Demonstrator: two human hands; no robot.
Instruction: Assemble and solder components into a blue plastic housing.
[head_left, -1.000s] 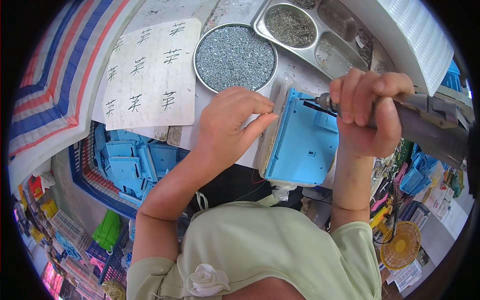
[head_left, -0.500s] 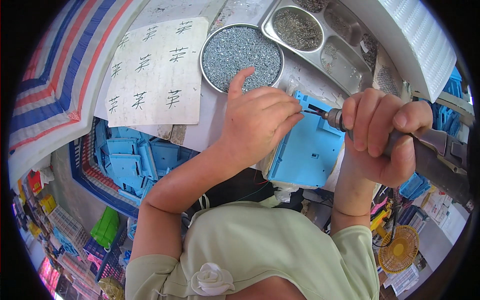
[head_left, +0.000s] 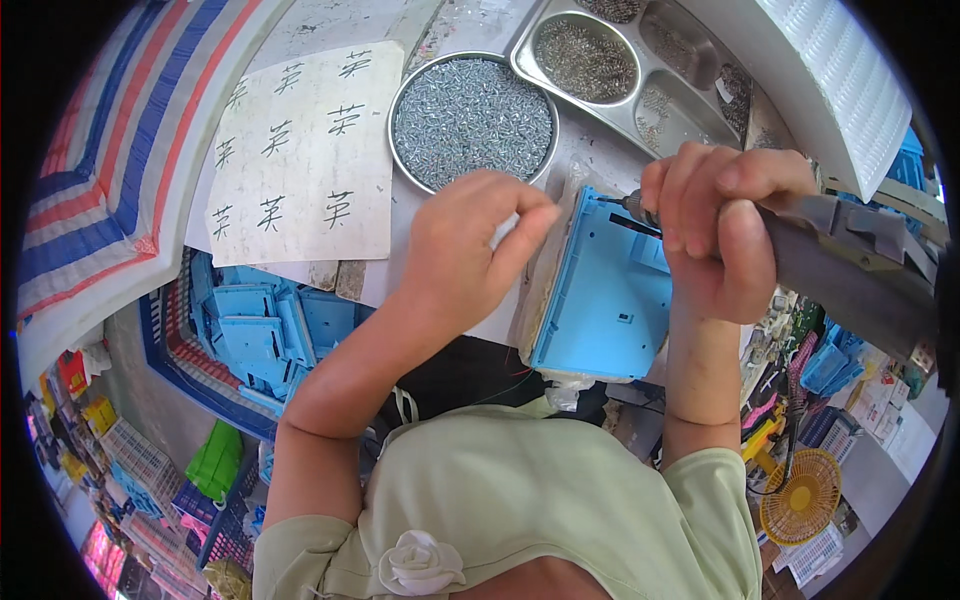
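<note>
My right hand (head_left: pixel 715 225) is wrapped round a dark electric screwdriver (head_left: pixel 840 265). Its bit points left, with the tip at the upper left corner of a light-blue plastic panel (head_left: pixel 590 300). The panel lies on a padded, plastic-wrapped block (head_left: pixel 530 335). To the left of the panel, my left hand (head_left: pixel 475 250) is closed with thumb and fingers pinched together; whatever they may hold is hidden. Just beyond that hand stands a round metal dish (head_left: pixel 395 135) full of small silvery screws (head_left: pixel 475 120).
A steel compartment tray (head_left: pixel 640 70) with small metal parts stands at the far right. Left of the dish lies a handwritten paper sheet (head_left: pixel 300 180). Below it, a blue basket (head_left: pixel 155 335) holds more blue panels (head_left: pixel 255 335). A small yellow fan (head_left: pixel 800 497) is at lower right.
My left hand has drawn back left from the panel's upper corner, and its fingers have curled in. The screwdriver has shifted slightly left and up, its tip still at that corner.
</note>
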